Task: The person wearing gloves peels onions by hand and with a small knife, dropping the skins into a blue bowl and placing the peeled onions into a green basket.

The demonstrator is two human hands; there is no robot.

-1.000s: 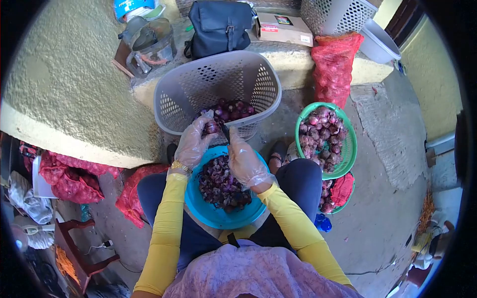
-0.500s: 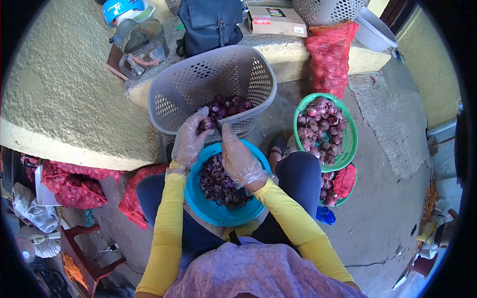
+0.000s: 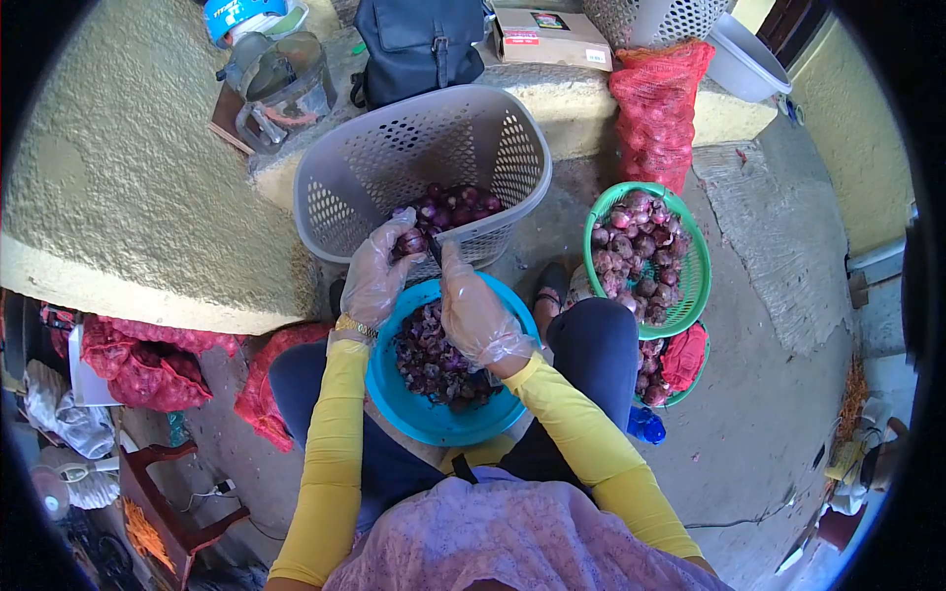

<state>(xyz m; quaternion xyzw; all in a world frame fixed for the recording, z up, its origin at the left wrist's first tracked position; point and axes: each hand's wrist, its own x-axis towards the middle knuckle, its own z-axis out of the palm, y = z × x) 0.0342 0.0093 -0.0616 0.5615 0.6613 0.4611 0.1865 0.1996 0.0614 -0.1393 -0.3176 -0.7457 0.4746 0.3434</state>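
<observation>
Holding a red onion (image 3: 410,242) in the left hand (image 3: 376,274), gloved in clear plastic, with the grip closed round it at the near rim of the grey basket (image 3: 419,105). Holding in the right hand (image 3: 479,313), gloved likewise, apparently a small dark knife (image 3: 435,248), too small in view to be sure, with the grip narrowed on it and the tip close to the onion. Facing more purple onions (image 3: 461,209), heaped inside the grey basket just beyond the left hand. Sitting over a blue basin (image 3: 439,431) of peelings (image 3: 430,366), placed between the legs (image 3: 596,355) and nearer than both hands. Having to the right a green basket (image 3: 701,271) of papery-skinned bulbs (image 3: 641,241), with a red cloth (image 3: 684,361) just beside its near edge. Showing farther off a full red net sack (image 3: 655,113) standing against the ledge (image 3: 562,106), and left of it a cardboard box (image 3: 552,39) and a dark backpack (image 3: 419,41), resting on that ledge
</observation>
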